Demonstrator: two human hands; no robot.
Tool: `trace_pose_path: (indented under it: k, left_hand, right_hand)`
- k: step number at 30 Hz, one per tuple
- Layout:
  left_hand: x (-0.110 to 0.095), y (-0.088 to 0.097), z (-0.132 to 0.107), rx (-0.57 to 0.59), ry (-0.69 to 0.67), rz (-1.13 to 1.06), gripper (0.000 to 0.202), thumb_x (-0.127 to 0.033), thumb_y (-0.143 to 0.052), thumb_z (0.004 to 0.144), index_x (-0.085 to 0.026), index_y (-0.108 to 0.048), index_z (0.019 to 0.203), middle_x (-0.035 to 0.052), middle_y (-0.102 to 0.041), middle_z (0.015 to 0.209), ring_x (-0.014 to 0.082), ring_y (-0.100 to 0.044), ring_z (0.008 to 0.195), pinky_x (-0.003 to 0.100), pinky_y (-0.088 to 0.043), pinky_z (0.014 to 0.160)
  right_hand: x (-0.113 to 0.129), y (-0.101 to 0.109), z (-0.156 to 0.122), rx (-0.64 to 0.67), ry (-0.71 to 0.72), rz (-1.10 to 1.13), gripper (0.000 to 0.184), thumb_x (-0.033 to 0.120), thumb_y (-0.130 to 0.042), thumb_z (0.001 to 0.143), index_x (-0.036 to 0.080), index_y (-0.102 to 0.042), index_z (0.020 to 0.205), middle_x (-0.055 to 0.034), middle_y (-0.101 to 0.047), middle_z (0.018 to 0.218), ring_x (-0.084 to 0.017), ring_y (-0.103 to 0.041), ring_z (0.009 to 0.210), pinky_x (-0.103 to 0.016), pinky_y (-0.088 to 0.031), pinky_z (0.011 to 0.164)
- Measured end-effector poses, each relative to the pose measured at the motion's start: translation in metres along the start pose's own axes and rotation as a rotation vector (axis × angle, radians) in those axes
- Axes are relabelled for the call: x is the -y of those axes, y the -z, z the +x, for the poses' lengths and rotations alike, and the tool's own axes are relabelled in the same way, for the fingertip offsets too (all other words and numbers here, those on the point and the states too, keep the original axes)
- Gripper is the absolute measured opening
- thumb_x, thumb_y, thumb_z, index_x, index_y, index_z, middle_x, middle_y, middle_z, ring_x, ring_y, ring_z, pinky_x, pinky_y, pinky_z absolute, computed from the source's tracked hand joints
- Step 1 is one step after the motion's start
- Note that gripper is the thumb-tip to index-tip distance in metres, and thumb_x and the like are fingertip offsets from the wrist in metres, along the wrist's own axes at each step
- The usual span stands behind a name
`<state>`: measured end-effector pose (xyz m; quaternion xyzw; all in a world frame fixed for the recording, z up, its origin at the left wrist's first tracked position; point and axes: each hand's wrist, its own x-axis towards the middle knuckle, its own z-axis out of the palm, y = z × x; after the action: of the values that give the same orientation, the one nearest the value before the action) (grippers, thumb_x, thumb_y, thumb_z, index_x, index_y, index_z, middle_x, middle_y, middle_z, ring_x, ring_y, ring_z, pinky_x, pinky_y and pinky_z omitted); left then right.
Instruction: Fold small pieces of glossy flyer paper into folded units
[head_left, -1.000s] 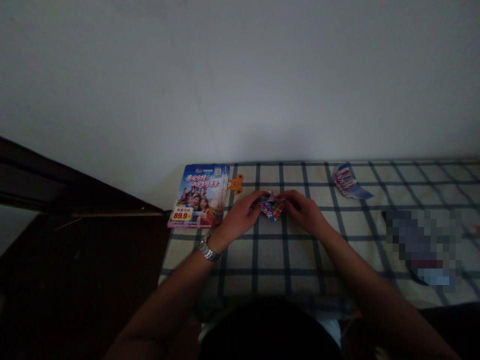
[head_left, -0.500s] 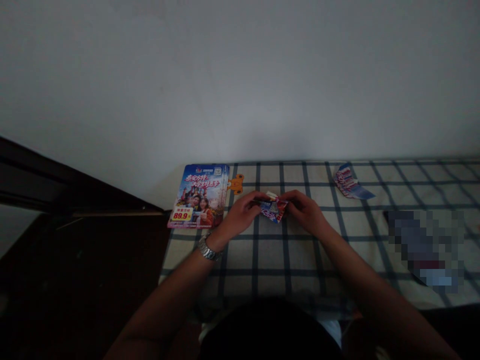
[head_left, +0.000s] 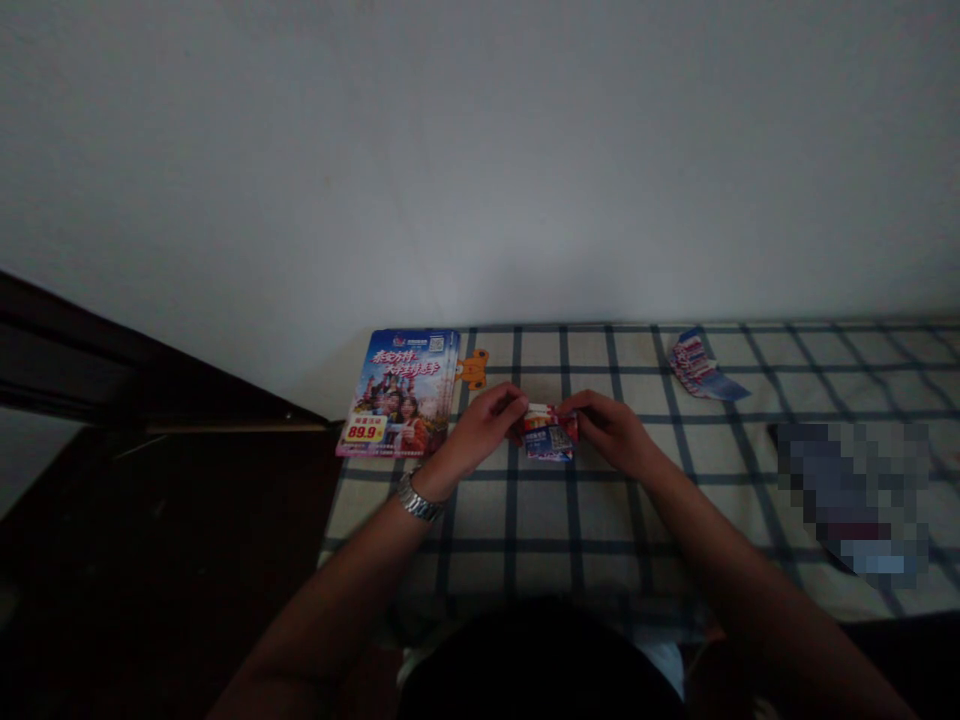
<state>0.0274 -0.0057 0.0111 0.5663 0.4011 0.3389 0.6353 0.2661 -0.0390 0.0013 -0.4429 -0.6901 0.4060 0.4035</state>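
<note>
A small folded paper flyer, printed in blue, red and white, is held between both hands above the checked cloth. My left hand pinches its left edge with thumb and fingers closed. On the opposite side, my right hand grips the right edge, also closed. A printed code shows on the flyer's near face; its back and the fingertips behind it are hidden. To the left of my left hand lies a stack of uncut flyers, flat, with large "89.9" lettering on the top sheet.
A blue and white checked cloth covers the surface against the wall. An orange bear-shaped piece lies beside the stack. Another folded paper rests at the back right. A pixelated dark object lies at the right.
The folded flyer has turned between my hands and sits slightly lower. Its printed code now faces me at the lower right. Both hands keep nearly the same place.
</note>
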Motion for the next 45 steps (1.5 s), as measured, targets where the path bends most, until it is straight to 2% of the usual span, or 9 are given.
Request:
trace_pose_path:
  k: [9, 13, 16, 21, 24, 27, 31, 35, 45]
  left_hand:
    - [-0.001, -0.004, -0.003, -0.025, 0.014, -0.041, 0.028, -0.044, -0.067, 0.093, -0.018, -0.058, 0.089, -0.0013, -0.061, 0.075, 0.0128, -0.062, 0.066, 0.024, -0.055, 0.062]
    - [0.003, -0.005, -0.003, -0.040, 0.012, -0.040, 0.030, -0.047, -0.067, 0.094, -0.018, -0.057, 0.091, -0.0011, -0.061, 0.075, 0.0128, -0.063, 0.065, 0.025, -0.056, 0.062]
    - [0.007, -0.004, -0.001, -0.068, 0.000, -0.043, 0.032, -0.049, -0.067, 0.093, -0.018, -0.057, 0.092, -0.0011, -0.061, 0.076, 0.0130, -0.063, 0.065, 0.026, -0.057, 0.061]
    - [0.011, -0.001, 0.002, -0.125, -0.044, -0.015, 0.032, -0.049, -0.067, 0.093, -0.018, -0.057, 0.091, -0.0011, -0.061, 0.076, 0.0133, -0.063, 0.065, 0.025, -0.056, 0.059]
    - [0.011, 0.000, 0.002, -0.136, -0.049, 0.024, 0.032, -0.049, -0.067, 0.093, -0.019, -0.057, 0.090, -0.0014, -0.062, 0.075, 0.0135, -0.063, 0.064, 0.025, -0.056, 0.058]
    - [0.009, -0.001, 0.000, -0.128, -0.031, 0.020, 0.032, -0.050, -0.067, 0.093, -0.019, -0.057, 0.091, -0.0011, -0.063, 0.077, 0.0139, -0.064, 0.065, 0.025, -0.056, 0.060]
    - [0.006, -0.004, -0.003, -0.111, -0.005, -0.042, 0.032, -0.049, -0.067, 0.093, -0.019, -0.056, 0.090, -0.0010, -0.064, 0.076, 0.0142, -0.065, 0.066, 0.026, -0.057, 0.061]
    - [0.003, -0.005, -0.004, -0.109, 0.014, -0.060, 0.029, -0.046, -0.064, 0.095, -0.018, -0.058, 0.087, -0.0001, -0.065, 0.074, 0.0146, -0.067, 0.066, 0.025, -0.057, 0.061]
    - [0.004, -0.001, -0.003, -0.049, -0.022, 0.074, 0.033, -0.048, -0.065, 0.096, -0.017, -0.059, 0.087, 0.0011, -0.069, 0.070, 0.0139, -0.068, 0.062, 0.024, -0.056, 0.060]
  right_hand:
    - [0.003, 0.000, 0.002, -0.036, -0.033, -0.026, 0.023, 0.036, -0.052, 0.103, 0.025, -0.072, 0.109, -0.0054, -0.075, 0.100, -0.021, -0.071, 0.090, -0.037, -0.059, 0.083]
    - [0.000, -0.003, 0.002, -0.078, -0.065, 0.026, 0.027, 0.041, -0.057, 0.101, 0.026, -0.066, 0.121, -0.0064, -0.074, 0.106, -0.022, -0.072, 0.095, -0.038, -0.061, 0.083]
    - [-0.001, -0.003, 0.002, -0.089, -0.101, 0.051, 0.033, 0.045, -0.059, 0.099, 0.027, -0.063, 0.127, -0.0062, -0.074, 0.104, -0.022, -0.072, 0.090, -0.037, -0.061, 0.079]
    - [0.006, -0.001, 0.003, -0.120, -0.144, 0.040, 0.034, 0.051, -0.057, 0.101, 0.025, -0.066, 0.121, -0.0046, -0.074, 0.093, -0.021, -0.071, 0.079, -0.036, -0.061, 0.073]
    - [0.009, -0.001, 0.003, -0.098, -0.145, 0.052, 0.035, 0.053, -0.060, 0.099, 0.025, -0.067, 0.118, -0.0058, -0.075, 0.098, -0.022, -0.072, 0.086, -0.036, -0.061, 0.075]
    - [0.008, -0.001, 0.003, -0.092, -0.144, 0.083, 0.033, 0.052, -0.063, 0.097, 0.025, -0.068, 0.116, -0.0070, -0.076, 0.106, -0.023, -0.073, 0.092, -0.037, -0.062, 0.079]
    - [0.007, 0.000, 0.004, -0.096, -0.154, 0.121, 0.031, 0.047, -0.064, 0.096, 0.025, -0.068, 0.117, -0.0062, -0.077, 0.105, -0.023, -0.073, 0.093, -0.038, -0.062, 0.081]
    - [0.006, 0.001, 0.004, -0.111, -0.182, 0.124, 0.029, 0.044, -0.065, 0.095, 0.025, -0.070, 0.116, -0.0055, -0.077, 0.102, -0.022, -0.072, 0.086, -0.036, -0.061, 0.075]
    - [0.005, 0.004, 0.004, -0.119, -0.209, 0.146, 0.026, 0.037, -0.064, 0.094, 0.025, -0.072, 0.115, -0.0058, -0.078, 0.104, -0.022, -0.073, 0.087, -0.035, -0.060, 0.074]
